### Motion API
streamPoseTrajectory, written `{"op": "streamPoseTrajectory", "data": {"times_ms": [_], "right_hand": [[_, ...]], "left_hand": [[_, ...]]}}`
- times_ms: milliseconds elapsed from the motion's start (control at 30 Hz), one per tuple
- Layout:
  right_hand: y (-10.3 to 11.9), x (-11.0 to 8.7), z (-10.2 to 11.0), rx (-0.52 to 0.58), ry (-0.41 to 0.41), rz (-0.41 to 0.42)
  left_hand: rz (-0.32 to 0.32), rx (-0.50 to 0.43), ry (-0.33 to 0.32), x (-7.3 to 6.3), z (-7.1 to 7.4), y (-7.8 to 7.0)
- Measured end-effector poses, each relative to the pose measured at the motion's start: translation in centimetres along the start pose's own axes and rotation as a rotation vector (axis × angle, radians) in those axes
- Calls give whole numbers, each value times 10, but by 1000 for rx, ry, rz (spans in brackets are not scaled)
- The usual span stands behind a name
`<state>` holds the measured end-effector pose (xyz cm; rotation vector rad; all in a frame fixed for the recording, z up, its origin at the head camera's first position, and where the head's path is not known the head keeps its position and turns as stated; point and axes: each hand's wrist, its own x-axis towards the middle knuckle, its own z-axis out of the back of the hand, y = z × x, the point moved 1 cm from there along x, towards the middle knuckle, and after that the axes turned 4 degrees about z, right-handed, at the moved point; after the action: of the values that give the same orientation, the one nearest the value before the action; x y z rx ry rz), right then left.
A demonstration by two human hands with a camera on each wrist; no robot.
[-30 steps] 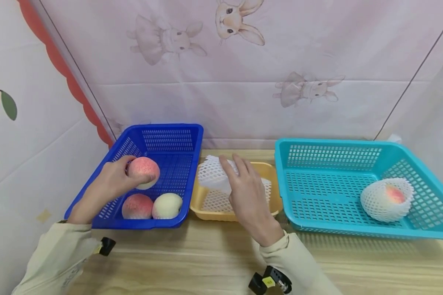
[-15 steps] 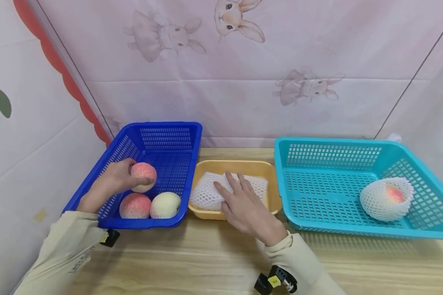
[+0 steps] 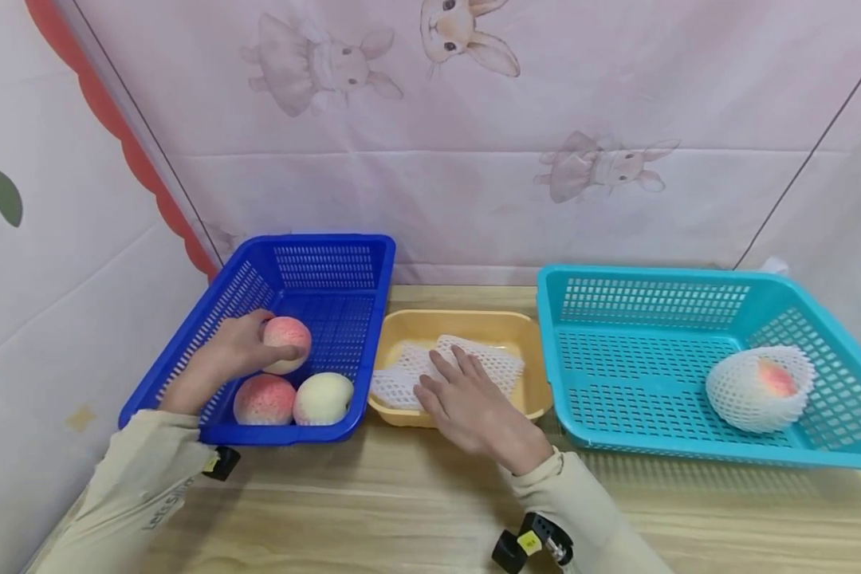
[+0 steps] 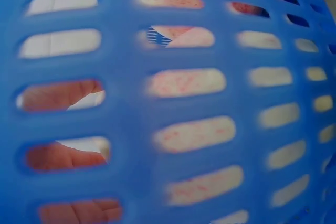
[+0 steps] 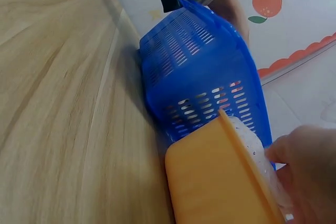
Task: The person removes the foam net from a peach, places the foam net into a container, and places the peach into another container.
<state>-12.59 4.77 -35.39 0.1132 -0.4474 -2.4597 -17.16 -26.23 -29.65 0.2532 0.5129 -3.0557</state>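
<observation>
In the head view my left hand (image 3: 233, 355) grips a pink-and-white peach (image 3: 287, 344) between thumb and fingers, low inside the blue basket (image 3: 382, 319). A redder peach (image 3: 264, 400) and a pale one (image 3: 324, 399) lie at the basket's near side. My right hand (image 3: 476, 408) is over the yellow tray (image 3: 531, 331), fingers spread and fairly straight across white foam net sleeves (image 3: 488, 359). From the right wrist, its thumb (image 5: 278, 150) shows right by the foam at the tray's rim. Through the basket's slots, the left wrist view shows parts of the hand and peaches.
A turquoise basket (image 3: 638, 275) stands on the right, with one peach (image 3: 760, 389) in a foam net inside. All three containers rest on a wooden table (image 3: 373, 510), close to the printed cloth (image 3: 466, 215) behind. Another cloth wall rises on the left.
My right hand has brought a raised foam net down into the yellow tray, and its fingers have spread out over the nets. My left hand has lowered slightly with the peach.
</observation>
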Motion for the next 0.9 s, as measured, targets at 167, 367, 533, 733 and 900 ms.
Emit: {"op": "streamPoseTrajectory", "data": {"times_ms": [167,367,533,733,900], "right_hand": [[0,3,3,-27,-6,20],[0,8,6,-35,11,29],[2,10,6,21,118,-50],[2,10,3,17,180,-113],[2,10,0,-49,205,-113]], "left_hand": [[-2,7,14,1,-1,-4],[11,10,44,3,-6,-7],[2,36,110,2,-11,-8],[29,34,188,0,-15,-9],[23,24,193,-1,-14,-9]]}}
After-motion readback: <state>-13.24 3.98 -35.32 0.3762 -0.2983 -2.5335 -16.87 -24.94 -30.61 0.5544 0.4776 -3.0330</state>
